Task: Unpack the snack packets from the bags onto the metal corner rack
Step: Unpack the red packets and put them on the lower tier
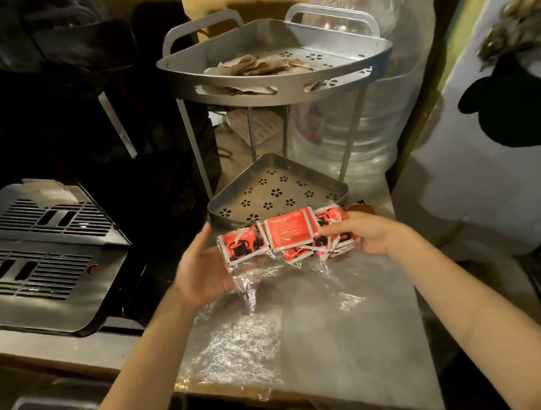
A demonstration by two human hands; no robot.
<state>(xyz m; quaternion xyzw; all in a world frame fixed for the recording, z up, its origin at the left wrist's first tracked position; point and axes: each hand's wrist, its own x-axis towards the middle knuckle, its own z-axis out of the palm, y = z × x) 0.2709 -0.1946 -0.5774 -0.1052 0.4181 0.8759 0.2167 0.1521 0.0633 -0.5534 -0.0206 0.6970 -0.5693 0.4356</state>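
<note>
A bundle of red and white snack packets (pixel 285 234) with black cup prints sits in a clear plastic bag (pixel 254 292), held above the counter just in front of the rack's lower shelf. My left hand (pixel 203 270) cups the bundle's left end from below. My right hand (pixel 360 229) pinches its right end. The metal corner rack (pixel 279 90) stands behind, in the corner. Its upper shelf holds several brownish flat packets (pixel 259 63). The lower shelf (pixel 277 191), punched with flower holes, is bare.
A metal appliance (pixel 36 260) with vent slots stands to the left. A big clear water jug (pixel 360 123) wrapped in plastic stands behind the rack on the right. Another crinkled clear bag (pixel 236 347) lies on the counter (pixel 358 345) under my arms. A pale door (pixel 488 150) is at right.
</note>
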